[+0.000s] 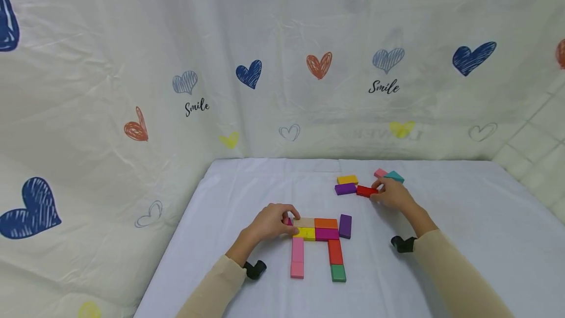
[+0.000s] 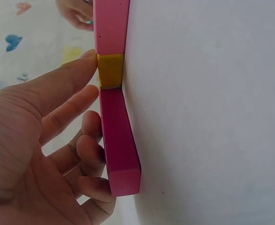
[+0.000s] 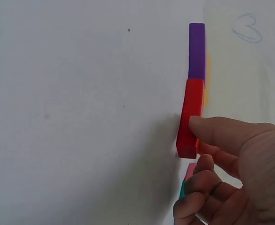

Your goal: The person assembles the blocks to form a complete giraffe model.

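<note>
My left hand (image 1: 269, 222) is at the left end of a flat arrangement of coloured blocks, its curled fingers around a magenta block (image 2: 121, 140). The thumb reaches the yellow block (image 2: 110, 70) beside it; in the head view the hand hides most of the magenta one. A beige block (image 1: 303, 223) and an orange block (image 1: 325, 223) form the upper row. At the back right, my right hand (image 1: 393, 194) pinches a red block (image 3: 191, 110) between thumb and index finger. The red block's far end lies against a purple block (image 3: 196, 51).
Pink blocks (image 1: 297, 258) and a red block (image 1: 335, 252) with a green block (image 1: 338, 273) extend toward me. Another purple block (image 1: 345, 226) stands right of the arrangement. A yellow-orange block (image 1: 347, 179), pink block (image 1: 380, 173) and teal block (image 1: 395, 176) lie farther back on the white cloth.
</note>
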Tool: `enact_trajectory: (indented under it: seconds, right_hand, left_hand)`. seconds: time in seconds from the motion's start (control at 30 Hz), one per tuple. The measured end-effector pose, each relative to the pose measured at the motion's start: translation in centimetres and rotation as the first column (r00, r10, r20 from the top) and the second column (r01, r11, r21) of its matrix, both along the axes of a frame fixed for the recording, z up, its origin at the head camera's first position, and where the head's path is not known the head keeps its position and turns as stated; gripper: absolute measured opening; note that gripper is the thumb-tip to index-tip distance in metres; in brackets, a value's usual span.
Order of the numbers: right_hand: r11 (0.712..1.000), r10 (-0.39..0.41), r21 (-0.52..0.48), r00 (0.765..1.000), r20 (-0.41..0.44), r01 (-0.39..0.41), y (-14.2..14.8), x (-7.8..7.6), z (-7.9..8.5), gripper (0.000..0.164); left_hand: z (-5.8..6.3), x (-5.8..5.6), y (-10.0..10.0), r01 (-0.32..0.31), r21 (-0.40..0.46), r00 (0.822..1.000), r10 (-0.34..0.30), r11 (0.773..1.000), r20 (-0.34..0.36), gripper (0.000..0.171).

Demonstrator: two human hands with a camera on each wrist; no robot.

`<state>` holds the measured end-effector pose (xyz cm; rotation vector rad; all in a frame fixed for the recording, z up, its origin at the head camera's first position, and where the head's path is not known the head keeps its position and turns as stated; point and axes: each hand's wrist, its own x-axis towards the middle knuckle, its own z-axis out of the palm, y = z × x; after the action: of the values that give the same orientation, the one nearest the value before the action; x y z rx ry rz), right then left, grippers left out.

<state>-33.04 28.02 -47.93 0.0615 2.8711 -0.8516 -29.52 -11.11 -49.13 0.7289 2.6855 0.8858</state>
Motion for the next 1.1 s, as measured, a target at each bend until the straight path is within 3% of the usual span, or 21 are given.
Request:
enact_trajectory:
  seconds: [0.17,0.37,0.5,0.73,1.1]
  right_hand:
    - [1.000,-0.009,0.000,0.999,0.054,0.009,-0.3,1.1,0.3,0.043]
    - [1.000,0.007,-0.006,0.994,0.105,-0.006,-1.2,2.2,0.8,0.033]
    - [0.999,0.015,-0.031,0.995,0.100,-0.012,-1.5,2.2,0.6,0.033]
    - [0.997,0.060,-0.063,0.993,0.104,-0.053,-1.7,1.8,-0.1,0.059]
    - [0.991,0.032,-0.130,0.996,0.079,-0.022,-3.0,2.2,-0.6,0.049]
  left_hand:
    - [0.0,0.0,0.0,-0.005,0.009,1.000,0.005,1.000,0.002,0.030]
    - [0.2,0.0,0.0,-0.013,0.022,1.000,0.013,1.000,0.009,0.031]
    - [0.3,0.0,0.0,-0.014,0.021,1.000,0.014,1.000,0.014,0.031]
    - [0.3,0.0,0.0,-0.014,0.016,1.000,0.014,1.000,0.011,0.031]
    - [0.4,0.2,0.0,-0.018,0.031,1.000,0.017,0.999,0.025,0.031]
